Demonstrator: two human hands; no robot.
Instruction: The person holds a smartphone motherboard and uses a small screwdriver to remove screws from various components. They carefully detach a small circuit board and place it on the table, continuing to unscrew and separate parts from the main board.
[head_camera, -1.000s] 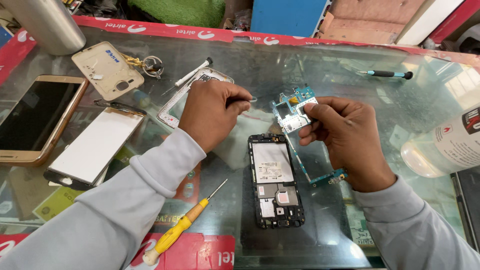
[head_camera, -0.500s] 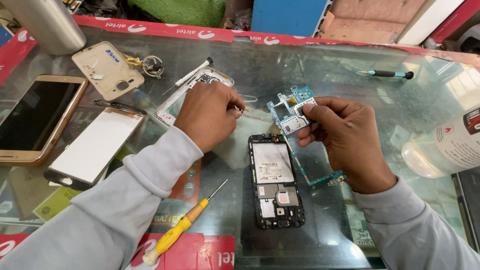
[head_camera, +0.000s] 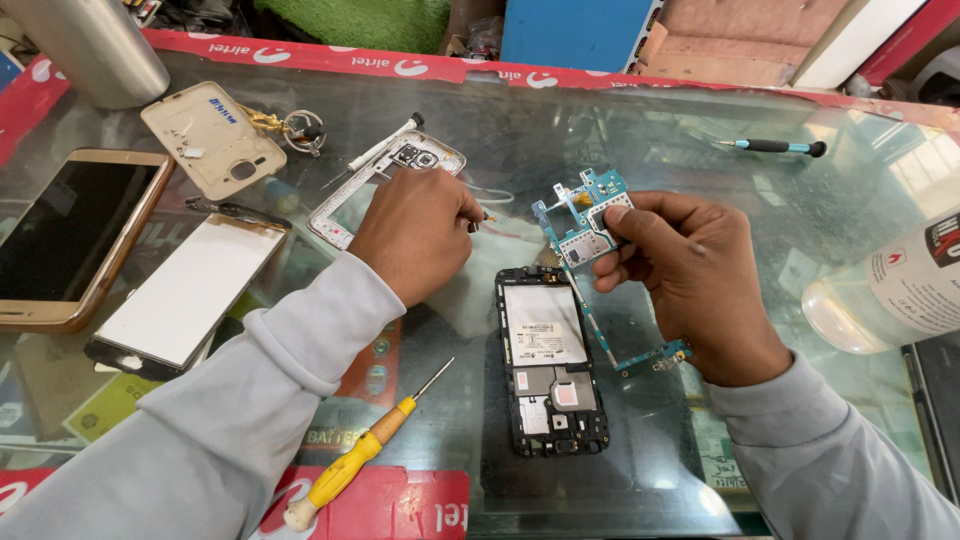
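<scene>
The right hand (head_camera: 690, 275) pinches a blue circuit board (head_camera: 583, 220) between thumb and fingertips and holds it up just above the top end of the opened phone body (head_camera: 550, 360), which lies flat on the glass counter (head_camera: 620, 130); the left hand (head_camera: 415, 230) is curled shut on a small thin tool (head_camera: 478, 218) whose tip barely shows past the knuckles. Compared with half a second ago, the left hand has drawn back a little from the board, leaving a wider gap between them, while the right hand keeps its hold. What kind of tool the left hand has is hard to tell, since the fist hides nearly all of it, and the board's long thin strip (head_camera: 650, 358) disappears under the right palm.
</scene>
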